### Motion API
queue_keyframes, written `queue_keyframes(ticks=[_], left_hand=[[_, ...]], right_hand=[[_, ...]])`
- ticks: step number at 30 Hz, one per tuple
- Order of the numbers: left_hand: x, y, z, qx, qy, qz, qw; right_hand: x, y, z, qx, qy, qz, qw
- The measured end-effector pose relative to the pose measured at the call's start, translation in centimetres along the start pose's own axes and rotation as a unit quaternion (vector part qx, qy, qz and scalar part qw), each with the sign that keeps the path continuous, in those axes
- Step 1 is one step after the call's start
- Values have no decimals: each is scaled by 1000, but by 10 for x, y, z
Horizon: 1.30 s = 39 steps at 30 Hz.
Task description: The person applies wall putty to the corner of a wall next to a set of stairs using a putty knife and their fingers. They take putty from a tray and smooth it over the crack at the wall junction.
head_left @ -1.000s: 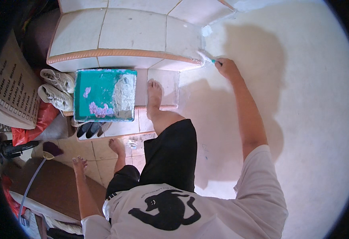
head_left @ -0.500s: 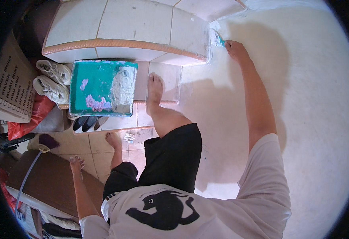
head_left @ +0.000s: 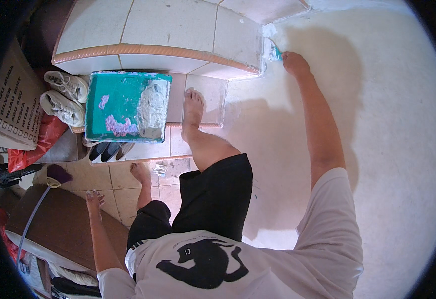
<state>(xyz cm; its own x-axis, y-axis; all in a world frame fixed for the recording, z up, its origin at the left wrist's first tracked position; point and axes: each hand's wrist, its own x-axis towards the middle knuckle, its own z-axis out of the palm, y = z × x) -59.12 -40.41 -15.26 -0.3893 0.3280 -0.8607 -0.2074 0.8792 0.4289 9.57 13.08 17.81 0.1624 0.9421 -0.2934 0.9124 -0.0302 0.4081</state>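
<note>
Paintbrush in right hand — beside tiled step.

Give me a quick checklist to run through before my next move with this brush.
1. Brush gripped in the right hand: ok.
2. Left hand free: ok, nothing visible in it.
3. White paint in the green tray wet enough: cannot tell.
4. Tray fully supported underneath: cannot tell, its underside is hidden.
5. Bare foot on the step clear of the tray: ok, a gap shows.
6. White shoes covered against drips: not ok, they sit uncovered beside the tray.
</note>
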Motion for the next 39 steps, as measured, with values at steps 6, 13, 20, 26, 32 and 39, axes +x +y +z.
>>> queue_keyframes(ticks=[6, 13, 20, 26, 32, 39], left_hand=[[5, -11, -10, -16, -9, 3, 1000], [8, -16, -8, -7, -20, 4, 1000], [29, -36, -6, -17, -14, -19, 1000], [47, -48, -1, -38, -34, -31, 998], [30, -25, 6, -3, -36, 7, 999], [31, -21, 2, -7, -24, -22, 999]], right_hand=[[-10, -3, 0, 18, -11, 15, 1000], [-18, 6, 16, -8, -46, 12, 999], [-31, 13, -10, 47, 15, -71, 996], [-12, 12, -10, 91, 48, -30, 994], [-24, -12, -11, 72, 59, -2, 996], [-16, -27, -28, -57, 59, -64, 995]])
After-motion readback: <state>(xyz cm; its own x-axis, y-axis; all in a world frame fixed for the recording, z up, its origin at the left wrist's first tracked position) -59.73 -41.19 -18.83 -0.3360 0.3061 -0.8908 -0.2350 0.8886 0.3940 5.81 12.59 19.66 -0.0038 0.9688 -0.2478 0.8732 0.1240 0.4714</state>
